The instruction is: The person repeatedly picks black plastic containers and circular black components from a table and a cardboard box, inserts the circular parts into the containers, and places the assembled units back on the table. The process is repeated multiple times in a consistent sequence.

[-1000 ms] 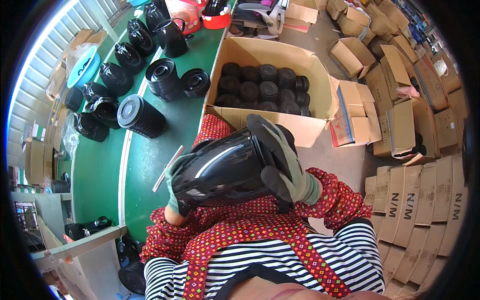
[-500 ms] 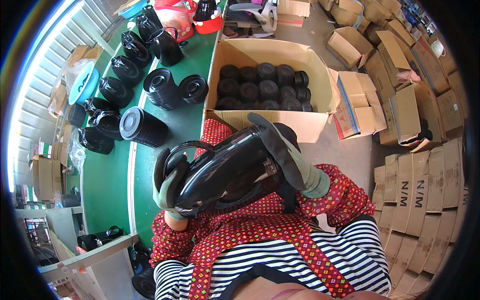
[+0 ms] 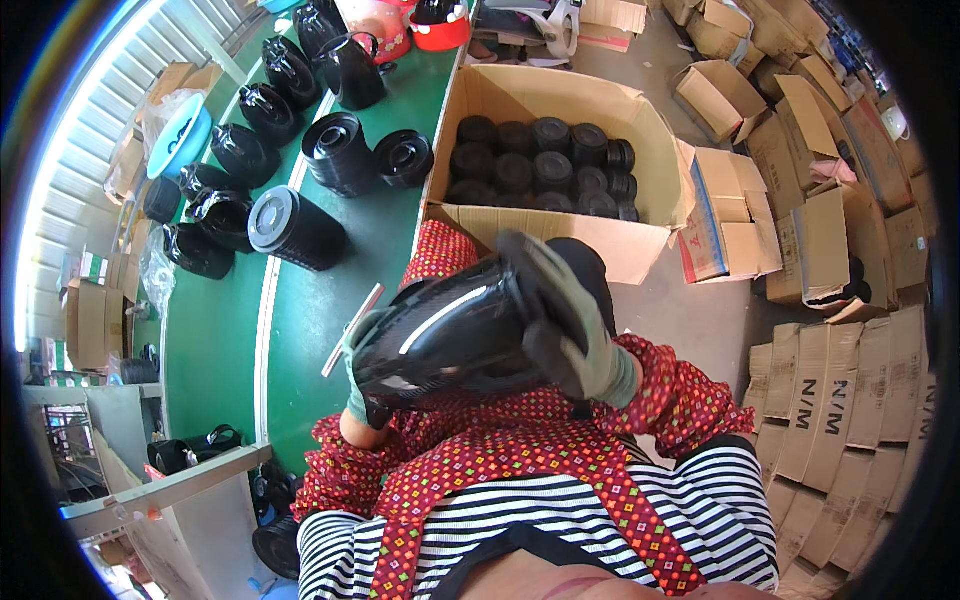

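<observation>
A glossy black jug shell (image 3: 445,335) lies tilted across my lap, held between both hands. My left hand (image 3: 356,365), in a grey-green glove, is closed on its left end, with the fingers mostly hidden behind the shell. At the other end, my right hand (image 3: 572,325), gloved with dark coated fingers, wraps over the shell's broader end. The jug's handle is largely hidden. On the green table beyond stand a ribbed black stack of round parts (image 3: 300,230) and another stack of black ring-shaped parts (image 3: 340,155).
Several black jug shells (image 3: 245,155) line the green table (image 3: 215,345). An open carton (image 3: 545,90) of round black parts stands ahead. A thin pale strip (image 3: 353,330) lies at the table edge. Flattened cartons (image 3: 825,390) are stacked right; a grey stand (image 3: 200,510) is at lower left.
The jug shell has been turned in my hands, so its handle no longer shows. My left hand has shifted behind the end, my right hand round the broad end. The view has shifted slightly.
</observation>
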`<state>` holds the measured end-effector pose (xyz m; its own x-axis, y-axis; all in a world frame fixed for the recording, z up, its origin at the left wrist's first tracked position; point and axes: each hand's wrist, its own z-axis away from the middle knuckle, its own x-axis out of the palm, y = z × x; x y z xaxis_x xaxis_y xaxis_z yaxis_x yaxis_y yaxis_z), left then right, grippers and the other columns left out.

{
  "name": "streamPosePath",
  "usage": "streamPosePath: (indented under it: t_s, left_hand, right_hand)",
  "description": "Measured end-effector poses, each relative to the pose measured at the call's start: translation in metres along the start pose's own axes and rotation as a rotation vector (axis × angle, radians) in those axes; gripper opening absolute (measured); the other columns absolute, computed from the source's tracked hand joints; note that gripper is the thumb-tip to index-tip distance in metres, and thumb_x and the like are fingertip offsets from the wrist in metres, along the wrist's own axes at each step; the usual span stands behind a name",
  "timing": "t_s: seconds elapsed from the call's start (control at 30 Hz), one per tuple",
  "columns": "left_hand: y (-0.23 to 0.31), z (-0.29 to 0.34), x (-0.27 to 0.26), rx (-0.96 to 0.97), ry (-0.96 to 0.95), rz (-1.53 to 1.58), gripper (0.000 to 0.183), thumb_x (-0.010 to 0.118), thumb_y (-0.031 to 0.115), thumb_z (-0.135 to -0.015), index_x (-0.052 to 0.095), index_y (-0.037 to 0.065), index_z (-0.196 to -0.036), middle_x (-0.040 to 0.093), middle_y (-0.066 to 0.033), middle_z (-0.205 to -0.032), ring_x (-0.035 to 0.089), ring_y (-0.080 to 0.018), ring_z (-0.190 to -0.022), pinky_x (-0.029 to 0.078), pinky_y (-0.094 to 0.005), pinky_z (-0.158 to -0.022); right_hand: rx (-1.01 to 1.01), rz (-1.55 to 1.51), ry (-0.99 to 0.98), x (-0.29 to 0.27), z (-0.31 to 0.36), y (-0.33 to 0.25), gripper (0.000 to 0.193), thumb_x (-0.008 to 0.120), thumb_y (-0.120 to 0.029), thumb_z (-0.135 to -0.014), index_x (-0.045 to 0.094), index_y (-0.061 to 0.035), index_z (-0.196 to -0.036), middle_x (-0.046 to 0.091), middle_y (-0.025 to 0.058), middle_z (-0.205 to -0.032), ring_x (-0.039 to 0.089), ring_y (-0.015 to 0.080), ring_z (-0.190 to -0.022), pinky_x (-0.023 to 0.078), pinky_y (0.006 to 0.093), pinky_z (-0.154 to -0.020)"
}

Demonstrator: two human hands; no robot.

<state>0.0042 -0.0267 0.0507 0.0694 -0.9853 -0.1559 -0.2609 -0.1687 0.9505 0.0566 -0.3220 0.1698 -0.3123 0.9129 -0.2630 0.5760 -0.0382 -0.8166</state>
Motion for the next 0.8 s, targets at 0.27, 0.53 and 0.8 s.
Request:
streamPosePath:
  t_s: [0.27, 0.53, 0.8]
  left_hand:
    - [0.108, -0.028, -0.026, 0.369, -0.012, -0.567, 0.073, 0.103, 0.029, -0.061, 0.07, -0.008, -0.115, 0.073, -0.0252, -0.121, 0.076, -0.0308, -0.106, 0.061, -0.0381, -0.09]
    - [0.039, -0.017, -0.019, 0.163, 0.028, -0.162, 0.057, 0.085, 0.025, -0.086, 0.067, -0.006, -0.131, 0.074, -0.0174, -0.121, 0.073, -0.0262, -0.105, 0.054, -0.0418, -0.107]
    - [0.118, -0.114, 0.042, 0.517, -0.079, -0.578, 0.052, 0.08, 0.022, -0.088, 0.067, -0.003, -0.132, 0.071, -0.0205, -0.128, 0.073, -0.0315, -0.105, 0.057, -0.0421, -0.099]
  right_hand:
    - [0.988, -0.783, 0.005, -0.001, -0.011, 0.008, 0.076, 0.047, -0.066, -0.107, 0.056, -0.001, -0.146, 0.064, 0.0139, -0.141, 0.062, 0.0203, -0.127, 0.046, 0.0335, -0.113]
    - [-0.214, -0.115, -0.029, -0.005, 0.01, 0.027, 0.086, 0.047, -0.06, -0.107, 0.027, -0.0011, -0.166, 0.028, 0.0259, -0.17, 0.029, 0.0375, -0.157, 0.021, 0.0456, -0.129]
    - [0.468, -0.736, 0.013, 0.029, 0.006, 0.066, 0.071, 0.041, -0.059, -0.111, 0.044, -0.0069, -0.16, 0.053, 0.0107, -0.155, 0.051, 0.0136, -0.138, 0.039, 0.0339, -0.119]
